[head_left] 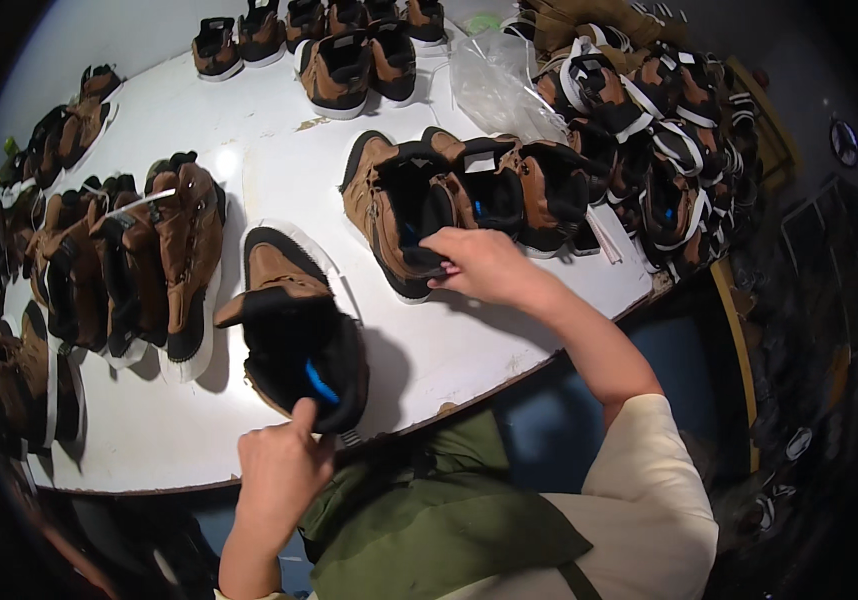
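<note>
Near the table's front edge stands a brown and black high-top shoe (274, 262), its collar spread wide and a strip of bright blue showing inside. My left hand (284, 465) grips its heel, thumb hooked over the rim and the other fingers curled at the back. To the right, my right hand (486, 265) pinches the collar at the heel of a second brown and black shoe (364, 195), which rests on the table with its toe pointing away. Two more such shoes stand close against it, one of them a brown shoe (489, 190) with blue inside.
The white table (189, 430) has a worn front edge. Rows of similar shoes (189, 260) line its left side, and several more stand at the back, including a pair (334, 75). A clear plastic bag (499, 80) lies beside a heap of shoes (669, 150) at the right.
</note>
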Demonstrator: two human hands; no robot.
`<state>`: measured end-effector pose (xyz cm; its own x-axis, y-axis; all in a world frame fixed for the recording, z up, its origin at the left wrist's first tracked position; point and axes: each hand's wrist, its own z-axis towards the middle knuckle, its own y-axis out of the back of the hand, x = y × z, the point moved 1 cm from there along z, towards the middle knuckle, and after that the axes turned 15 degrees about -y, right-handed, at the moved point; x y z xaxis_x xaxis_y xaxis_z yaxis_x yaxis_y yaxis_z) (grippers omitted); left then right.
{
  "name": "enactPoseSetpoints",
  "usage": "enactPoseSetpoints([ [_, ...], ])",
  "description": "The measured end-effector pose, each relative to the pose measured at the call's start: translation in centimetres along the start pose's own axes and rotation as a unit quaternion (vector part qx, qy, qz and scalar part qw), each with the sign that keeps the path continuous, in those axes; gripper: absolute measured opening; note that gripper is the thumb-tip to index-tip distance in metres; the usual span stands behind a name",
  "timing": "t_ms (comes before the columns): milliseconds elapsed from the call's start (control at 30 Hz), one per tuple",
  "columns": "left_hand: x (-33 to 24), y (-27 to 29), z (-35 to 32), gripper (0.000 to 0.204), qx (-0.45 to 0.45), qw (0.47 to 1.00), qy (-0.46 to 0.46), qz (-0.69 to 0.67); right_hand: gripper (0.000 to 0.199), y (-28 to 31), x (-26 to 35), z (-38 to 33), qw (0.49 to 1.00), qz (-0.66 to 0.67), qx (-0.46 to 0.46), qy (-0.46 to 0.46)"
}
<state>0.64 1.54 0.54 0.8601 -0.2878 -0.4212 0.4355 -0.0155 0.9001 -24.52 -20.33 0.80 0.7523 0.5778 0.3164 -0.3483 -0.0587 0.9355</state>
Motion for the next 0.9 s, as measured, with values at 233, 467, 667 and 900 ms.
enactPoseSetpoints([
  [233,3.3,1.1,-0.9,0.035,-0.047,0.995,0.082,-0.039,0.020,-2.7,3.7,-6.8,0.987,0.049,-0.117,0.096],
  [467,3.4,0.5,-1.9,0.038,-0.053,0.973,0.164,-0.153,0.024,-3.0,7.3,-11.5,0.981,-0.003,-0.146,0.130],
  [667,0.9,-1.4,-2.4,0.045,-0.270,0.961,0.042,-0.032,0.026,-3.0,8.1,-12.1,0.983,0.002,-0.128,0.131],
  [900,-4.3,-2.3,1.9,0.036,-0.126,0.963,-0.236,0.031,0.023,-2.7,8.7,-11.7,0.986,-0.008,-0.090,0.139],
])
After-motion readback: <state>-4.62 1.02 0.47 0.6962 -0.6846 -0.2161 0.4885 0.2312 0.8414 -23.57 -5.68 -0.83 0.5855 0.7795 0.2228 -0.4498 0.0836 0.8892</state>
